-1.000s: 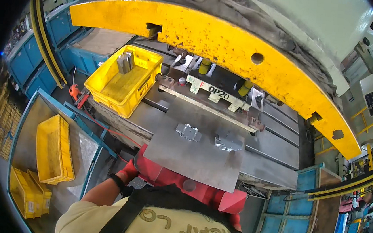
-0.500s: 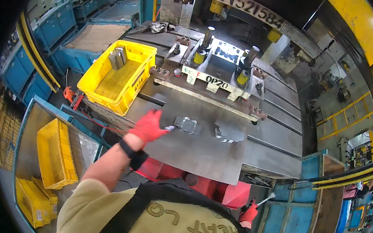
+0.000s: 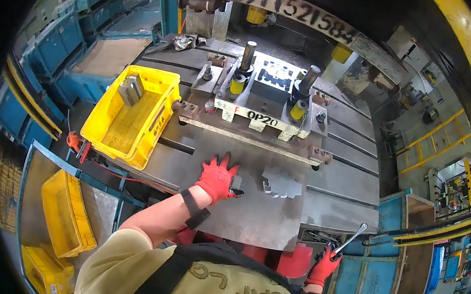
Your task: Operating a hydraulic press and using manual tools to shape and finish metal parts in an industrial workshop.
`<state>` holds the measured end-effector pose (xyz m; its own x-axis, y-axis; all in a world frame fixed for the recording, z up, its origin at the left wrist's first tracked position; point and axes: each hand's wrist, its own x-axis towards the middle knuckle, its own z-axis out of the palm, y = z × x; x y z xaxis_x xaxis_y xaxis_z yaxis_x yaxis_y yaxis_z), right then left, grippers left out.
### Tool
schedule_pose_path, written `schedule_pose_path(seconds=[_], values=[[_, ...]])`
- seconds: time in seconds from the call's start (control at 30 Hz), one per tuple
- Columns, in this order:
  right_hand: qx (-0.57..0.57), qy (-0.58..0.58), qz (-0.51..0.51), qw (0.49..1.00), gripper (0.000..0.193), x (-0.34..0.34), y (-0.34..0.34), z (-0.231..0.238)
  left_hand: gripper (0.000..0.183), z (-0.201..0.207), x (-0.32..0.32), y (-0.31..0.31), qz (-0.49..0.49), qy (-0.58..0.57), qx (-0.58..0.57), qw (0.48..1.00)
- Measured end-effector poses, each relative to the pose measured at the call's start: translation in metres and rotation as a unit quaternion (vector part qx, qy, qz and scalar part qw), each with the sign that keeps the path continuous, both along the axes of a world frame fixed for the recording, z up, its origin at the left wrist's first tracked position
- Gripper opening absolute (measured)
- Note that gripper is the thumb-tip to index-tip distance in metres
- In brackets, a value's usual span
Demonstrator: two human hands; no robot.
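Observation:
My left hand point(image 3: 218, 180), in a red glove, lies with fingers spread over a small stamped metal part point(image 3: 237, 183) on the steel plate point(image 3: 256, 224). Most of that part is hidden under the glove. To its right lies another flat grey metal part point(image 3: 282, 184) with a notched outline. My right hand point(image 3: 323, 267), gloved in red too, is closed around a metal wrench point(image 3: 352, 239) off the plate's right front corner. The wrench's round end points up and to the right.
Behind the plate stands a press die point(image 3: 260, 115) with upright guide posts point(image 3: 308, 79). A yellow crate point(image 3: 152, 140) holding metal blocks point(image 3: 132, 90) sits at the left. Yellow bins point(image 3: 67, 213) stand in a blue-framed bin. A blue panel point(image 3: 392, 216) borders the right.
My left hand has moved right and come down over the nearer metal part. My right hand has risen, bringing the wrench further into view. The head view has shifted slightly.

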<state>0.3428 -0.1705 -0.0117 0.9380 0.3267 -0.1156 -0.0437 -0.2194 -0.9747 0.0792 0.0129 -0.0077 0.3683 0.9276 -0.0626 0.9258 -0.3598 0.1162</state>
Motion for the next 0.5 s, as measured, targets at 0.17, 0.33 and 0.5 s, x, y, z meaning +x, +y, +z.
schedule_pose_path(seconds=[0.17,0.33,0.5], values=[[0.027,0.007,0.051,0.998,0.043,-0.012,0.017,0.003,0.064,0.05,-0.002,0.067,-0.046,-0.162,0.262,0.95],[0.03,0.018,0.128,0.991,0.044,-0.042,0.031,0.017,0.056,0.106,0.017,0.176,0.065,-0.282,0.162,0.944],[0.08,0.106,0.247,0.96,0.037,-0.053,0.03,0.007,0.05,0.113,0.046,0.24,0.116,-0.187,0.067,0.973]])
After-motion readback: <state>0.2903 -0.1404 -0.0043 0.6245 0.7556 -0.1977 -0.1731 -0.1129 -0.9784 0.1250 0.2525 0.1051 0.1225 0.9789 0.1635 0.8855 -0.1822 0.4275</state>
